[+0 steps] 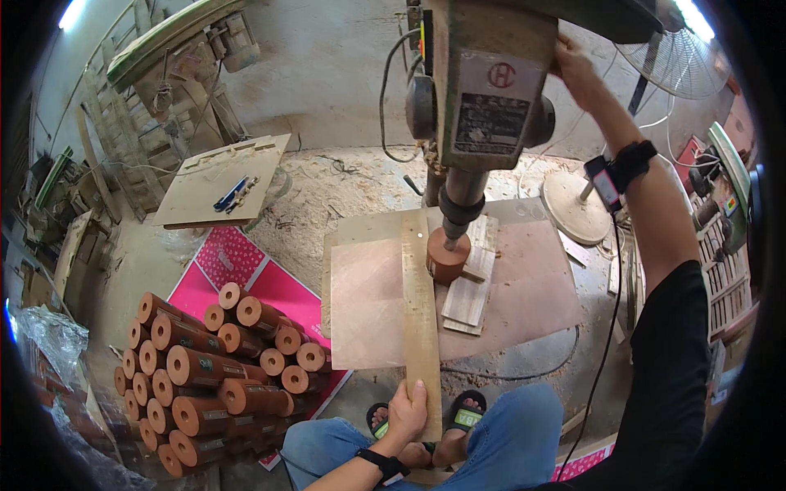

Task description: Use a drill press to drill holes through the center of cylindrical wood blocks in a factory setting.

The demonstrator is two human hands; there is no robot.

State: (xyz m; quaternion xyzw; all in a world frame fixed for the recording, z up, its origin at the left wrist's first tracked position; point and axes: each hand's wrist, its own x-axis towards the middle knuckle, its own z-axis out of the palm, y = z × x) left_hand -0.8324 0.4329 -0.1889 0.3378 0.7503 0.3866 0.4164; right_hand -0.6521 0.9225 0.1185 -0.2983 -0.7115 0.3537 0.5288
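Observation:
My left hand [407, 409] is closed around the near end of a long, narrow wooden board [419, 327], thumb on top. The board runs away from me across the work table [368, 307]. Its far part lies against a reddish-brown cylinder [446, 268] standing upright under the drill press [491, 90]. The drill's spindle [463, 200] is down, with its tip at the cylinder's top. Raised at the machine's right side, my right hand [578, 75] has its fingers curled in behind the housing; what they grip is hidden.
Pale wood strips [471, 299] lie beside the cylinder. At left, several reddish-brown cylinders with holes [196, 368] are stacked by a pink printed sheet [286, 286]. A side board [217, 188] carries a blue tool [230, 193]. Wood shavings [311, 196] cover the floor behind; a fan [675, 61] stands upper right.

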